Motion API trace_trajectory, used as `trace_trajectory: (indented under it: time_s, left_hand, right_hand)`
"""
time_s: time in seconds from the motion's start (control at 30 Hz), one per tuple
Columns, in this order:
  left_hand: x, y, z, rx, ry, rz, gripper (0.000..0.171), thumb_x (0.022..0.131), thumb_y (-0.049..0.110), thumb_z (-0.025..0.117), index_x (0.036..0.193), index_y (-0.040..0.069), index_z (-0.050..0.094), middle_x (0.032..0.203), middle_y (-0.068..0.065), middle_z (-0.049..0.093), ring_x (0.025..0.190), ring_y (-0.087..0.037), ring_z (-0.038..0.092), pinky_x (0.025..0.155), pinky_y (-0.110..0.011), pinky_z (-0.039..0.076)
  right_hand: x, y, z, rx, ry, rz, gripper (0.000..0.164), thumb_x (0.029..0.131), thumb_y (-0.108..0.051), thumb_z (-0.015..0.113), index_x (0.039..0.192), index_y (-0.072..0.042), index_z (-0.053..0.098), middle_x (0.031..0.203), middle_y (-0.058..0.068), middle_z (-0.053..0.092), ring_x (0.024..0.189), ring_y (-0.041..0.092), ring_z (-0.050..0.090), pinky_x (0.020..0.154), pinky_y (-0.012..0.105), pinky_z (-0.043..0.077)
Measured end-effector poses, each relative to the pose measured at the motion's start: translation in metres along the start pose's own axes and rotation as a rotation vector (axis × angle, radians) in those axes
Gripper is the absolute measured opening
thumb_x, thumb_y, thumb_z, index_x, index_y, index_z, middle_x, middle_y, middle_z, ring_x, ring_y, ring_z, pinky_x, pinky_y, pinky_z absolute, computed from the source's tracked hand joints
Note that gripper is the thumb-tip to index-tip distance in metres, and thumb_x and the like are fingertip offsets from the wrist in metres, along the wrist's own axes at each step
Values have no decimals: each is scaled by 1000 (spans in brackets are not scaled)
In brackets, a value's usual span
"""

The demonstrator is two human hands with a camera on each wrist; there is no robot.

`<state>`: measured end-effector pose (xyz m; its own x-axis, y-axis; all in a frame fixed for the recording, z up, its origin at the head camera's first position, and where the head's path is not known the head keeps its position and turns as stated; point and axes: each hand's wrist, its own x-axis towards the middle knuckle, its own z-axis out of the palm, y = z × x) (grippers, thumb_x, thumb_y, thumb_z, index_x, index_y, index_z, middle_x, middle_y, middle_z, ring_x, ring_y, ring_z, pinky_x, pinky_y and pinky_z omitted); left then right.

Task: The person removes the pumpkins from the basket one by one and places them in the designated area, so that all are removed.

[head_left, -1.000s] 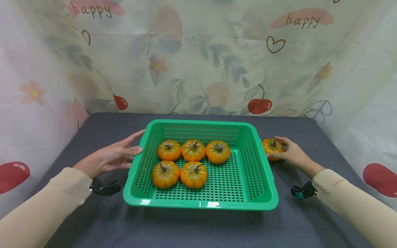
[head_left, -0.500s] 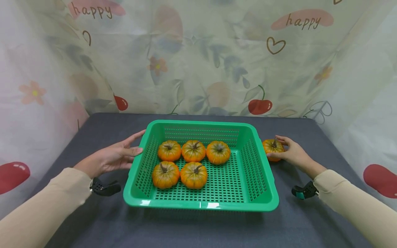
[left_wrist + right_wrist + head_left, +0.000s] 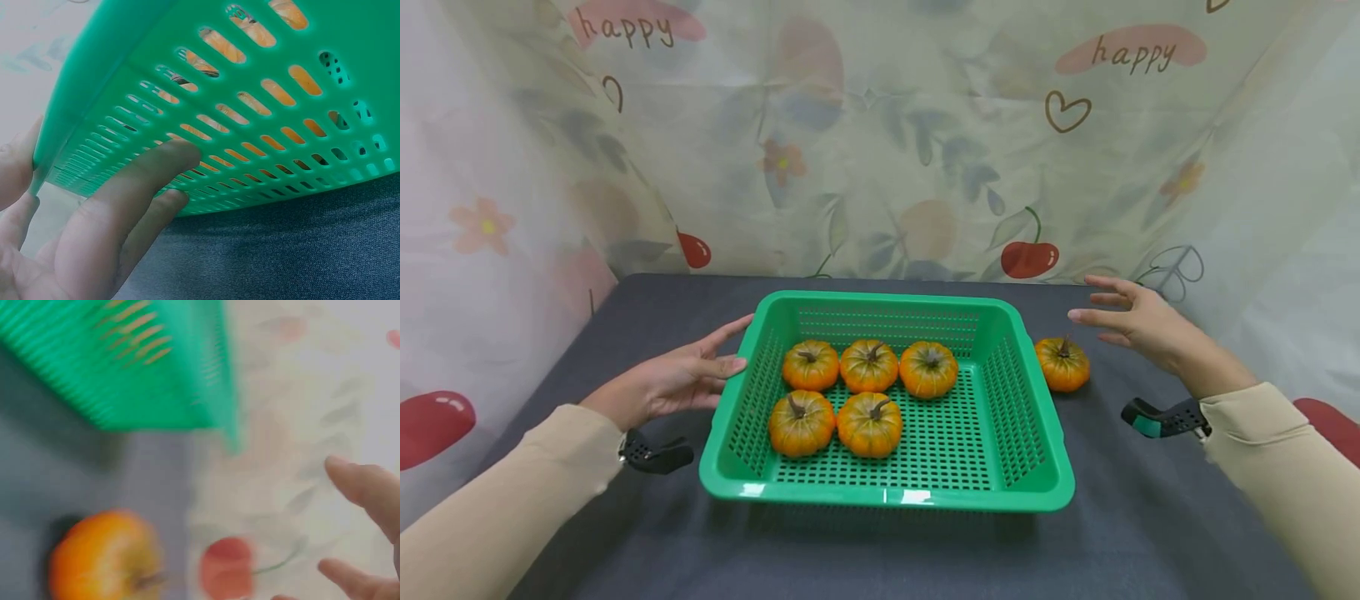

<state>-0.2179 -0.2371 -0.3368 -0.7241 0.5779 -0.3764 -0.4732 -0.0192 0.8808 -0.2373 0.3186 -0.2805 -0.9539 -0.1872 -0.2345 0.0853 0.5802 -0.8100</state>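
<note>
A green plastic basket (image 3: pixel 917 497) full of slots sits at the middle of the table. Inside it are several small orange pumpkins (image 3: pixel 869 425), stems up, grouped toward the left and back. My left hand (image 3: pixel 673 379) holds the basket's left side, thumb at the rim. In the left wrist view, fingers (image 3: pixel 134 181) lie against its slotted outer wall. Just outside the right wall stands another small pumpkin (image 3: pixel 1063 365), blurred in the right wrist view. Up and to the right of that pumpkin, my right hand (image 3: pixel 1150 329) is raised, fingers spread, touching nothing.
A dark grey cloth (image 3: pixel 865 554) covers the table. Patterned curtains (image 3: pixel 880 167) with cherries and flowers hang behind the table and at both sides. The right part of the basket's floor (image 3: pixel 955 425) shows bare beside the pumpkins.
My right hand has let go of the pumpkin outside the basket and moved up and to the right. That pumpkin stays where it was. The left hand and basket have not visibly moved.
</note>
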Motion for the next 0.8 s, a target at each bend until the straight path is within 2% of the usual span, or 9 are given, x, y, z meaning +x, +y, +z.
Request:
trace_trajectory:
  time_s: [0.1, 0.2, 0.3, 0.43, 0.6, 0.7, 0.8]
  left_hand:
    - [0, 0, 0, -3, -2, -1, 82, 101, 10, 49, 154, 43, -5, 159, -23, 9, 105, -24, 67, 89, -44, 56]
    - [0, 0, -1, -7, -2, 0, 82, 102, 10, 49, 154, 44, -4, 159, -23, 8, 106, -23, 67, 90, -45, 56]
    - [0, -1, 0, -8, -1, 0, 81, 102, 10, 49, 154, 44, -4, 159, -23, 9, 106, -23, 67, 90, -45, 56]
    - [0, -2, 0, -10, -1, 0, 82, 101, 10, 49, 154, 44, -5, 159, -23, 9, 106, -23, 67, 90, -45, 56]
    - [0, -2, 0, -7, 2, 0, 82, 101, 10, 49, 154, 44, -5, 159, -23, 8, 105, -23, 67, 90, -45, 56]
    - [0, -1, 0, -5, -2, 2, 82, 102, 10, 49, 154, 44, -5, 160, -23, 7, 105, -23, 67, 90, -45, 56]
    - [0, -1, -1, -8, -8, 5, 82, 101, 10, 49, 154, 43, -5, 160, -23, 6, 106, -23, 67, 90, -44, 56]
  right_hand:
    - [-10, -23, -5, 72, -1, -57, 79, 98, -29, 59, 157, -18, 8, 161, 20, 9, 128, 13, 49, 104, 33, 48]
    - [-19, -45, -5, 154, 5, -144, 71, 98, -21, 58, 156, -22, 17, 160, 14, 17, 110, -4, 55, 90, 15, 52]
    - [-29, -66, 2, 196, -5, -255, 66, 98, -13, 57, 154, -25, 24, 157, 10, 24, 116, -1, 53, 89, 15, 52]
    - [-35, -89, 21, 215, -15, -397, 63, 96, -8, 59, 151, -25, 33, 151, 6, 36, 124, 6, 50, 92, 15, 52]
    - [-32, -102, 52, 223, -55, -572, 61, 94, -2, 61, 149, -19, 39, 145, 3, 46, 126, 10, 53, 94, 18, 52]
    - [-25, -104, 71, 206, -119, -628, 62, 94, -2, 62, 149, -18, 38, 147, 4, 45, 132, 18, 49, 96, 22, 52]
    - [-16, -106, 90, 180, -199, -632, 64, 93, -6, 65, 149, -17, 38, 150, 5, 43, 135, 23, 45, 99, 25, 51]
